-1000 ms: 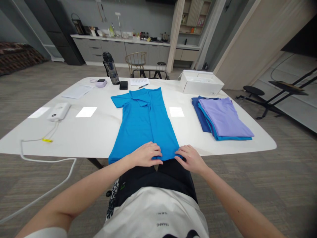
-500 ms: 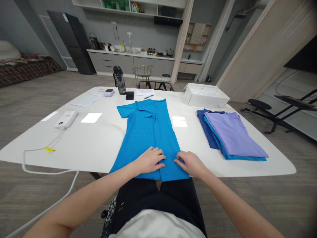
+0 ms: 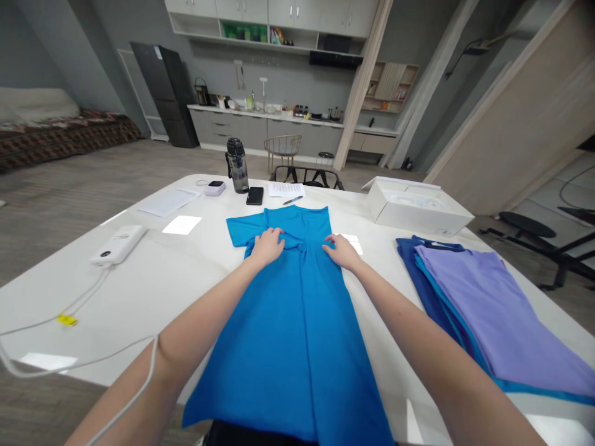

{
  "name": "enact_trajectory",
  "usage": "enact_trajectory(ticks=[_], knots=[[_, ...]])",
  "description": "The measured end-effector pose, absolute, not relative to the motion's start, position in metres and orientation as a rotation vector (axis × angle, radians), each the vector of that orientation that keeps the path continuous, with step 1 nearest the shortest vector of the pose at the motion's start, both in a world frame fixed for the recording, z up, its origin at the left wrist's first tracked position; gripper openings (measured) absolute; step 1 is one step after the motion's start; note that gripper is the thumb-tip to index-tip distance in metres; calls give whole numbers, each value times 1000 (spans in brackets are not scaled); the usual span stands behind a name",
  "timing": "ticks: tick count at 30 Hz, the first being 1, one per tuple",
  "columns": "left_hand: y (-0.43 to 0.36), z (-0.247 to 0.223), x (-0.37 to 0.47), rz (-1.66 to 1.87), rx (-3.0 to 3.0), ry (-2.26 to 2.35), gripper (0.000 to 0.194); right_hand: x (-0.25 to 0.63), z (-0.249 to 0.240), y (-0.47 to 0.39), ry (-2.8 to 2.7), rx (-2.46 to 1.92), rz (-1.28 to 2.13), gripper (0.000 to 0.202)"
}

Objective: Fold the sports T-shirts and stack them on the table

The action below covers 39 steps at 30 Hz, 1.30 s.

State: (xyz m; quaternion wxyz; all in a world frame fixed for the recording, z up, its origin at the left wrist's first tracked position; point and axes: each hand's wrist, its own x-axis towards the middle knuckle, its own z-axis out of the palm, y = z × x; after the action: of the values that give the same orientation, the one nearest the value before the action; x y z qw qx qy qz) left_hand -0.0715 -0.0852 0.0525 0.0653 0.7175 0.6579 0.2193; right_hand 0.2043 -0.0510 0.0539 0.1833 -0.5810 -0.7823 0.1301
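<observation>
A blue T-shirt [image 3: 279, 334] lies lengthwise on the white table, its right side folded inward over the middle and its hem hanging over the near edge. The left sleeve [image 3: 246, 229] sticks out to the side. My left hand [image 3: 268, 246] rests on the shirt close to that sleeve, fingers loosely bent and holding nothing that I can see. At the shirt's right edge below the collar, my right hand [image 3: 341, 252] touches the cloth, with thumb and fingers apart.
Folded shirts, purple [image 3: 488, 303] on top, are stacked at the right, below an open white box [image 3: 418, 207]. Behind the shirt are a water bottle [image 3: 238, 166], a black phone [image 3: 255, 196], paper and a pen [image 3: 292, 200]. A white power bank [image 3: 118, 243] trails a cable across my left arm.
Both hands have moved from the hem up to the upper part of the shirt. The camera has leaned forward. The fold on the shirt's right side remains.
</observation>
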Motion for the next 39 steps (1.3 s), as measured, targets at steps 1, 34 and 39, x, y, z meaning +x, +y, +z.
enact_trajectory(ticks=[1,34,39], knots=[[-69,51,-76,658,2121,2050,32,201,53,-31,-2179,-1691,370,30],[30,24,-202,365,1870,2621,43,109,37,162,-2174,-1579,-51,26],[20,25,-252,207,1821,2526,42,18,36,160,-2467,-1323,382,37]])
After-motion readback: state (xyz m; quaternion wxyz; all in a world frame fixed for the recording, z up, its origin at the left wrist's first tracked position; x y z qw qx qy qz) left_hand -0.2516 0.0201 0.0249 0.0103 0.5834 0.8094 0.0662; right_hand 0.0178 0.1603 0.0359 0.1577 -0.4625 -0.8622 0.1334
